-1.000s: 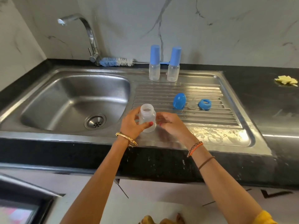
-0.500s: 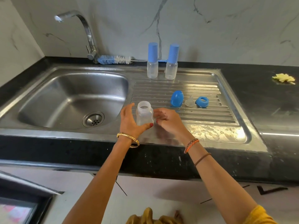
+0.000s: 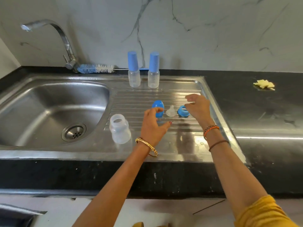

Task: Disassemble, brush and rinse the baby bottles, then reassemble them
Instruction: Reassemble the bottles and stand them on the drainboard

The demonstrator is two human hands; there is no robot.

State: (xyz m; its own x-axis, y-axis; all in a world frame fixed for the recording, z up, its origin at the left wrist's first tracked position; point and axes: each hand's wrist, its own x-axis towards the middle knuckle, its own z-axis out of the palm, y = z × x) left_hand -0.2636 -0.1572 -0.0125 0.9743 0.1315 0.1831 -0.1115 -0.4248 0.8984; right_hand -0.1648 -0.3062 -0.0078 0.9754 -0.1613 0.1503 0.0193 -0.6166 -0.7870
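Open bottle [image 3: 120, 131] stood upright on sink's drainboard [image 3: 188, 145], w/ no hand on it. Left hand [image 3: 153, 126] hovered by blue cap [image 3: 157, 108], fingers loosely curled. Right hand [image 3: 199, 107] over blue ring [image 3: 183, 111]; clear nipple [image 3: 170, 110] btwn cap & ring. Two capped bottles [image 3: 134, 69] at back.

you're at a home kitchen counter: steel sink [image 3: 54, 102] with drainboard [image 3: 157, 99], tap [image 3: 65, 45], black stone worktop [image 3: 262, 102], marble wall [image 3: 196, 30].

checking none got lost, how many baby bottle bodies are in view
3: two capped bottles, left and right, stand at the drainboard's back edge; one open bottle stands near the sink bowl.
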